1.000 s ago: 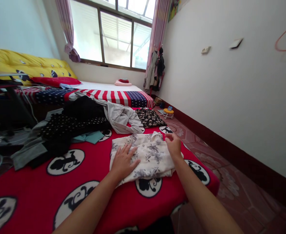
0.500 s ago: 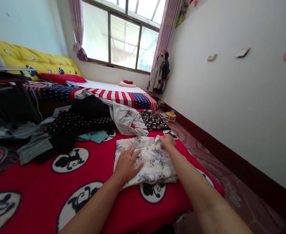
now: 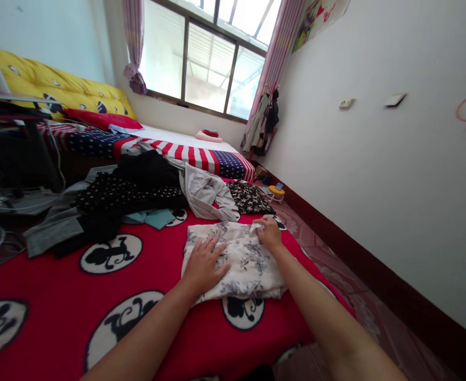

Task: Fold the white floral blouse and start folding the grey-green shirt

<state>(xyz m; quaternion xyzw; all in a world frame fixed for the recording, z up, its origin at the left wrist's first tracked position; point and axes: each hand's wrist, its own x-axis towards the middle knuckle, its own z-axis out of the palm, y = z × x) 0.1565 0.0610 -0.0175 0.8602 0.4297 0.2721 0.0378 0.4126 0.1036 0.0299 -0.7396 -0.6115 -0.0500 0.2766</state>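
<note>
Indoors, on a bed spread with a red blanket [image 3: 58,286] printed with black-and-white roundels, I work over a cream floral garment [image 3: 245,262] that lies folded flat near the blanket's edge, straight ahead of me at 12 o'clock.

My left hand [image 3: 204,264] lies palm-down on the garment's near-left part, its grip open, fingers spread and pressing the cloth to the bed. My right hand [image 3: 270,233] sits at the garment's far-right corner, at about 1 o'clock from the left, its grip closed, with the fingers curled around a bit of the pale fabric there.

Beyond the garment, at 11 o'clock, a grey garment [image 3: 204,193] sprawls just beside it. At 10 o'clock a black dotted garment [image 3: 125,196] lies heaped with other dark clothes, a teal cloth [image 3: 151,217] poking out at its near edge. At 12 o'clock from my right hand lies a dark flowered cloth [image 3: 250,196]. Farther back, a stars-and-stripes cover [image 3: 201,156] stretches toward the window [image 3: 204,69].
</note>
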